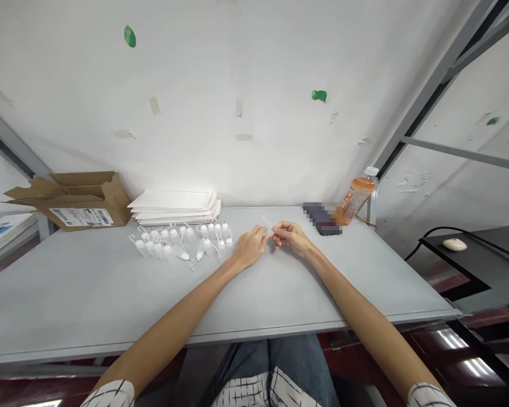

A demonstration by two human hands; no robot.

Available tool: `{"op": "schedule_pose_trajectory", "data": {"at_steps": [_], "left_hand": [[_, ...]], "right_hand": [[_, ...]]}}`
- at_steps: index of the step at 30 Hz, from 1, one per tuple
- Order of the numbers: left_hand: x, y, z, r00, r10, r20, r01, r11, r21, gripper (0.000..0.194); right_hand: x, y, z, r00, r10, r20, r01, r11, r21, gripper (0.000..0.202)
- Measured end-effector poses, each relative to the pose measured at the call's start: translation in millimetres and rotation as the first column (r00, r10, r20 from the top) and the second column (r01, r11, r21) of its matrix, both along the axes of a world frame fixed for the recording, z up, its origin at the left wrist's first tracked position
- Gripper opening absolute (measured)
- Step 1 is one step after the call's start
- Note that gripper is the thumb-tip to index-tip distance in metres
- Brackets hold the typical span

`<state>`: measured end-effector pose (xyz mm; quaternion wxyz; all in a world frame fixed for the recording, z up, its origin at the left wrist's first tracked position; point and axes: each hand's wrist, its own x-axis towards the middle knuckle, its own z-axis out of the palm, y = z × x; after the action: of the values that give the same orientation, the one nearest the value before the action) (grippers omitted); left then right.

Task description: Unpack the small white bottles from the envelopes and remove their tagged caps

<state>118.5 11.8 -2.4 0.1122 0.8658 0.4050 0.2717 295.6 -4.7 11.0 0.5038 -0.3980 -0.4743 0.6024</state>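
I sit at a long, smooth grey table [280, 294] with a metal edge, pushed against a white wall [237, 68] marked by bits of old tape and scraps of green [129, 37]. My left hand [250, 247] and right hand [292, 237] meet near the table's far side, the fingertips of both pinching a small white piece with a thin cord [268, 229] between them; its exact shape is too small to tell.

Left of my hands, small white corded pieces [165, 250] lie in loose rows on the tabletop. Behind them is a stack of white sheets or envelopes [173, 203], and farther left an open cardboard box [89, 198] with a printed label. To the right, near the wall, is a dark flat object [322, 217], partly blurred; just beside it a bottle of orange drink [355, 198] with a white cap leans at a tilt.

Grey metal frames [432, 85] rise at both sides. Beyond the right end, a pale computer mouse [454, 245] rests on a dark surface [483, 260], above a shiny reddish floor [432, 362].
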Motion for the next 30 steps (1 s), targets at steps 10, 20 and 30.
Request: {"op": "schedule_pose_trajectory", "data": {"at_steps": [10,20,30], "left_hand": [[-0.4,-1.2,8.4,0.845,0.085,0.528,0.291,0.755,-0.588,0.028],[-1.9,4.6,12.5,0.77,0.219,0.6,0.464,0.453,-0.761,0.036],[8.7,-9.2,4.5,0.868,0.109,0.484,0.152,0.871,-0.468,0.023]], "right_hand": [[-1.7,-1.7,4.2,0.999,0.027,0.035,-0.028,0.999,0.032,0.036],[4.9,-3.3,6.7,0.99,-0.004,0.142,-0.021,0.984,0.176,0.032],[1.9,-1.7,-1.8,0.988,0.015,0.153,-0.017,1.0,0.013,0.043]]}}
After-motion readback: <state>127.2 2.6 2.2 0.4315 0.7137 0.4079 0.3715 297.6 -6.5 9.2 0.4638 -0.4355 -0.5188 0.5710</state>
